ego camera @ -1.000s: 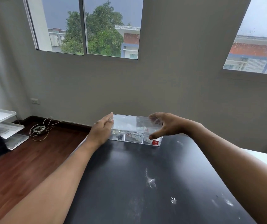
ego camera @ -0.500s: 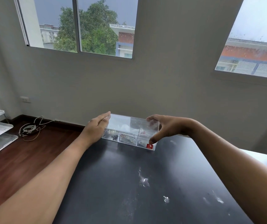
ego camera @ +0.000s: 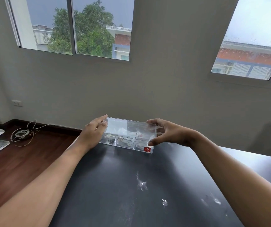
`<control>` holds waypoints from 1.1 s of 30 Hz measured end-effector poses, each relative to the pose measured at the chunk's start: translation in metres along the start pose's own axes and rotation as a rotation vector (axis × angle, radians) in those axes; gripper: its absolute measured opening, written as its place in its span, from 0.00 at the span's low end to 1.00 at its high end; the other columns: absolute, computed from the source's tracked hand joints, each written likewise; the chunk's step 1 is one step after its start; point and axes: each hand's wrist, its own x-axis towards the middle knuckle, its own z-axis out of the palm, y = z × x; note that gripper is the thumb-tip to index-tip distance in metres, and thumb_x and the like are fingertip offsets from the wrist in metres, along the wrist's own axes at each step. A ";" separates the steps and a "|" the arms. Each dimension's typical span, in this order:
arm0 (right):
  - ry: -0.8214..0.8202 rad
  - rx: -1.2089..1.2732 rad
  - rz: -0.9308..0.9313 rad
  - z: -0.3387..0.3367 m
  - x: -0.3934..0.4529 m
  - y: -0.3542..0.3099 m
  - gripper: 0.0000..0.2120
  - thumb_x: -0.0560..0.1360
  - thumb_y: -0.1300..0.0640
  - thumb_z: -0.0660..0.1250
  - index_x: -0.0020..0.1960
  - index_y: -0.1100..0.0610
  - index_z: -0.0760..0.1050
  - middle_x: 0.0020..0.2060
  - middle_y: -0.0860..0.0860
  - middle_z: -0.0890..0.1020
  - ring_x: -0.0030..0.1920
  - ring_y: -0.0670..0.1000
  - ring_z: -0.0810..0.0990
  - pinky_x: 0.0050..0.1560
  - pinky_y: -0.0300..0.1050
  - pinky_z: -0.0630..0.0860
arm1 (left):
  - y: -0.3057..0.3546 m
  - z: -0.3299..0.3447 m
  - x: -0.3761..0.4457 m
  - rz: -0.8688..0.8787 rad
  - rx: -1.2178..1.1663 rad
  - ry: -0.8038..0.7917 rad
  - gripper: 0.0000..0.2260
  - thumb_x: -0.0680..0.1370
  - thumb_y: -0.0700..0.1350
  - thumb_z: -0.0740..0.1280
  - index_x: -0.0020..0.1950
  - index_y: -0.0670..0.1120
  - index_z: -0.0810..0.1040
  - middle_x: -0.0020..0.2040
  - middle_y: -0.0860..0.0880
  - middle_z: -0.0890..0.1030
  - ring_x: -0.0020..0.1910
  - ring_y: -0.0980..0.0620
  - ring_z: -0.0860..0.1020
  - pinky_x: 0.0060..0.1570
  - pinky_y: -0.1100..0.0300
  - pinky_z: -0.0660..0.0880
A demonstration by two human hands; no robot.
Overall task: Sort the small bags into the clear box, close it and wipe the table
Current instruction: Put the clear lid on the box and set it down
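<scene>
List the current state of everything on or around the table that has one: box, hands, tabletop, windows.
Clear box: on the table's far edge, lid on, small items in its front compartments.
Left hand: flat against the box's left end.
Right hand: open, spanning the box's right end, thumb at the front corner.
Table: white smears, not yet wiped.
Left window: shut.
Right window: rain-spotted; cannot tell if shut.
</scene>
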 end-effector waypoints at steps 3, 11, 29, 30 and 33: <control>0.026 -0.012 -0.014 0.002 0.000 0.001 0.49 0.62 0.55 0.86 0.77 0.47 0.65 0.69 0.44 0.75 0.66 0.47 0.79 0.69 0.50 0.76 | -0.002 0.000 0.001 0.005 0.024 0.005 0.22 0.82 0.55 0.63 0.76 0.51 0.73 0.73 0.52 0.77 0.72 0.54 0.74 0.75 0.56 0.66; 0.032 -0.083 -0.008 0.004 -0.002 -0.005 0.49 0.61 0.52 0.86 0.76 0.46 0.66 0.67 0.44 0.76 0.64 0.47 0.80 0.68 0.51 0.77 | 0.001 0.000 -0.002 0.062 0.176 -0.035 0.32 0.77 0.61 0.60 0.79 0.49 0.69 0.77 0.50 0.72 0.77 0.54 0.67 0.75 0.58 0.61; 0.038 -0.115 0.055 0.021 -0.023 -0.008 0.53 0.65 0.47 0.84 0.81 0.47 0.58 0.71 0.43 0.74 0.64 0.43 0.81 0.73 0.51 0.72 | 0.002 0.003 -0.009 0.124 0.270 0.006 0.34 0.76 0.66 0.60 0.77 0.48 0.72 0.75 0.47 0.74 0.76 0.51 0.69 0.74 0.57 0.63; 0.076 -0.189 0.057 0.026 -0.026 -0.009 0.55 0.64 0.42 0.84 0.82 0.46 0.56 0.73 0.46 0.73 0.68 0.45 0.78 0.74 0.51 0.70 | 0.002 0.004 -0.011 0.140 0.280 0.034 0.35 0.75 0.67 0.58 0.76 0.48 0.72 0.75 0.46 0.73 0.77 0.50 0.68 0.76 0.54 0.63; 0.210 -0.415 0.012 0.039 -0.049 -0.019 0.58 0.64 0.34 0.80 0.83 0.47 0.52 0.80 0.50 0.60 0.77 0.52 0.64 0.77 0.48 0.61 | 0.006 0.008 -0.018 0.233 0.346 0.126 0.32 0.77 0.68 0.57 0.74 0.49 0.73 0.74 0.45 0.73 0.77 0.49 0.66 0.76 0.44 0.63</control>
